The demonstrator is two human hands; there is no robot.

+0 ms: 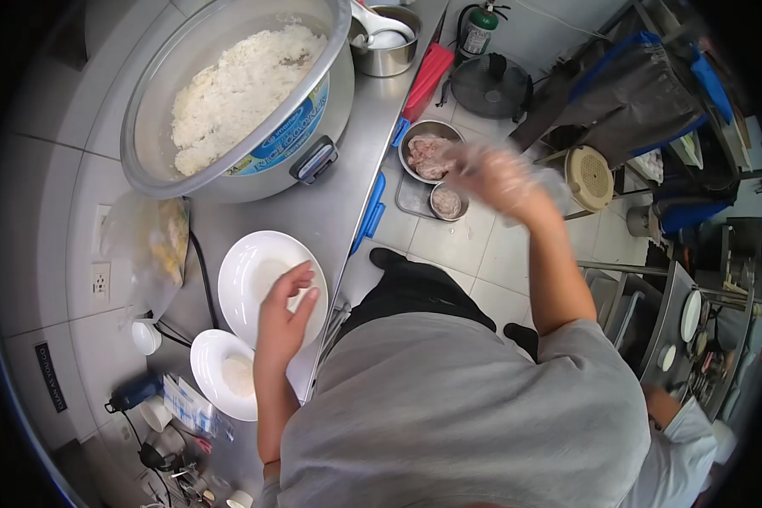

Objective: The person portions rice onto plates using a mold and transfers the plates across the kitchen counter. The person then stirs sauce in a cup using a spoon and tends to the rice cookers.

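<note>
A large white plate (247,284) lies left of the frame's centre on a steel counter (313,222). The person's left hand (286,311) is over its right side, fingers loosely spread and thumb apart, gripping nothing; whether it touches the plate is unclear. Just below, a second white plate (212,366) has a pale patch in its middle.

Right of upper centre, the right hand (501,179), blurred and seemingly in clear plastic, is near a metal bowl (404,161) of pinkish, raw-looking meat (430,155); I cannot tell whether its fingers are closed or hold anything. A smaller bowl (433,208) with similar contents sits just below the first.

At upper left, a wide rice cooker (229,188) contains white rice (244,85). Below it is a clear bag (148,245) with yellowish contents. Another person's pale sleeve (684,444) shows at lower right.
</note>
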